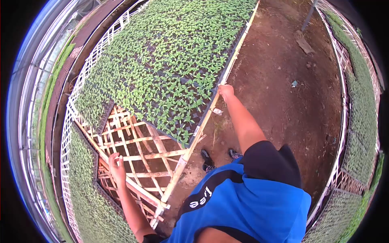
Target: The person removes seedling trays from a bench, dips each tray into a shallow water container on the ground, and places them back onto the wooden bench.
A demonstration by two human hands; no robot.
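Note:
My right hand [226,91] is closed at the table's right edge, where a black seedling tray [193,139] meets the bamboo rail [207,118]. Its fingertips are partly hidden there, and they appear to grip the tray's rim. Green seedlings [174,99] with small pointed leaves fill the tray. Over the bare bamboo lattice [150,156] to the left is my left hand [117,168], raised and apart from the trays. Its fingers are curled in with the thumb close; anything between them is too small to make out.
More seedling trays [83,178] cover a lower-left table, and another planted bench [360,117] runs along the right. The dirt path [283,109] holds a post base [304,42] and bits of litter [294,84]. My black boots [207,158] stand beside the rail.

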